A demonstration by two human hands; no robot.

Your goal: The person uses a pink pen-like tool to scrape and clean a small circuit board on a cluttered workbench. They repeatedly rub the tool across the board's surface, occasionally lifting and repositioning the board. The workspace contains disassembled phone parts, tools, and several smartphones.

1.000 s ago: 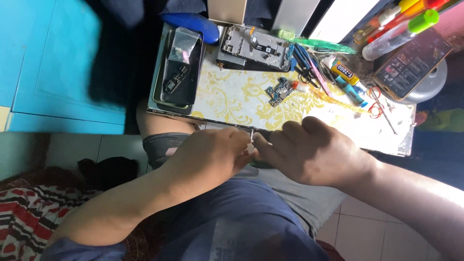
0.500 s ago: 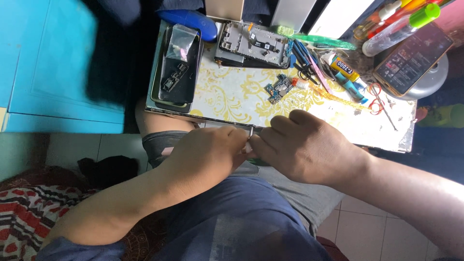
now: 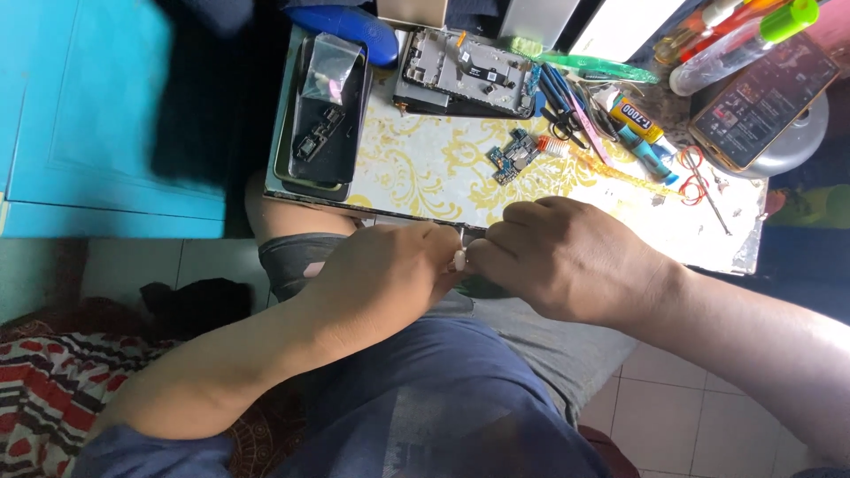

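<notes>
far left: turquoise cabinet door (image 3: 97, 106) takes up the whole upper left corner, with a striped red, white and black cloth (image 3: 44, 389) down on the floor below it.

black tray (image 3: 310, 168): sits on the left end of the work board, a small clear plastic bag (image 3: 332, 71) and a little dark part inside it.

work board (image 3: 425, 168): white with a yellow floral pattern, lying across the person's lap.

left hand (image 3: 390, 274): curled up at the near edge of the board, fingers pinched narrow. It's fingertip to fingertip with the other hand, and something tiny and pale shows right at the pinch. Honestly can't tell what it is, too small.

small metal piece (image 3: 464, 235): thin bit poking up just above where the two hands meet, right at the board's near edge. Can't tell which hand actually grips it.

opened phone frame (image 3: 469, 71): at the far side of the board, insides showing, well apart from the hands.

small circuit board (image 3: 513, 158): blue-green, lying loose mid-board, near the right knuckles but not touching them.

right hand (image 3: 575, 261): knuckles up, fingers bent down and tucked tight toward the left fingertips, so a narrow grip too.

tools (image 3: 575, 106): pliers, tweezers and a glue tube piled right of the circuit board.

far right: a phone (image 3: 761, 97) with its screen lit, resting tilted on a round grey thing.
</notes>
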